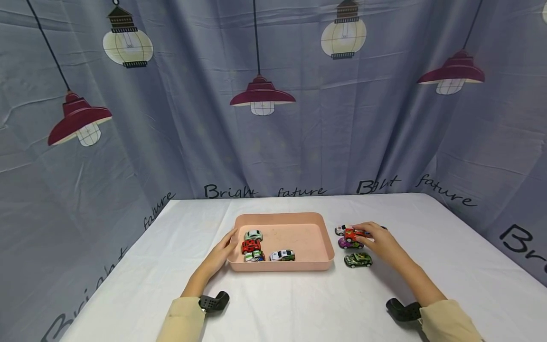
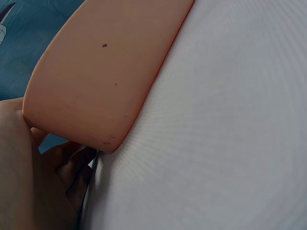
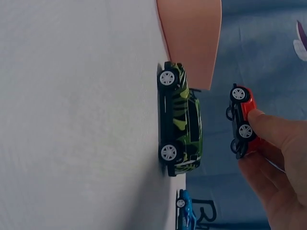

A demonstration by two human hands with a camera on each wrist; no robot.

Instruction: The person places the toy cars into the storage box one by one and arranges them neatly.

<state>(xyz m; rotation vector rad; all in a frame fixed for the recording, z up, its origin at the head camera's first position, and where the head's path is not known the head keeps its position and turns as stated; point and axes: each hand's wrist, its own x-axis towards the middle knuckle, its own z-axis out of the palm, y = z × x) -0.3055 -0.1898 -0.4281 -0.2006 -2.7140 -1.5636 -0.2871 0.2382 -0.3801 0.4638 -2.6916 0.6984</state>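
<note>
Pink tray [image 1: 305, 240] w/ 4 toy cars [image 1: 250, 246]

Forearms [image 1: 415, 280] reach forward, left hand [image 1: 218, 254] well apart from the pinching right hand [image 1: 383, 241].

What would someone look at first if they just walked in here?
Probably the pink tray on the white table, with four little toy cars inside it. Next might come the bright red car that the right hand holds up beside the tray. Behind, the big red lamps pictured on the curtain stand out too.
</note>
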